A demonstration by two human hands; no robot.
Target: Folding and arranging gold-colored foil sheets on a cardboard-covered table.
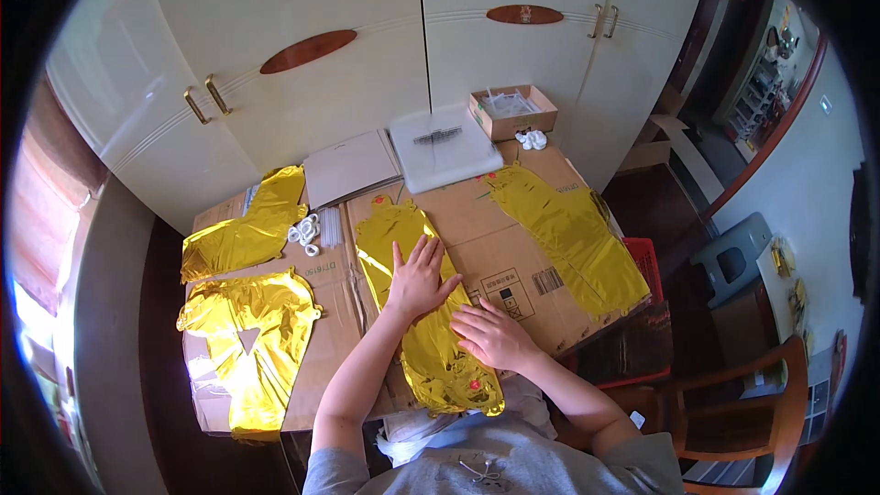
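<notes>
Risk of creasing or tearing the long gold foil balloon (423, 312) lying flat down the middle of the flattened cardboard sheet (513, 257), should either palm drag sideways or press a fold into the thin film; risk too of it slipping off the near edge, where its lower end already overhangs toward the lap. Also liable to shift: the second gold foil balloon (570, 236) to the right, near the cardboard's far corner, and the two crumpled gold foil shapes (246, 312) on the left, light enough to slide with any jolt to the sheet. Pressing on the middle balloon, the left hand (417, 282): flat, fingers spread wide, palm down on the upper half, gripping nothing. Just beside and below it, the right hand (495, 337): also laid flat, fingers extended leftward across the foil, thumb tucked, closed on nothing. Further back, a white tray (454, 154) and a small open cardboard box (513, 110) against the cream cupboard doors (367, 18). Smallest, a cluster of white rings (305, 233) between the left foil shapes and the middle balloon, easily knocked loose.
</notes>
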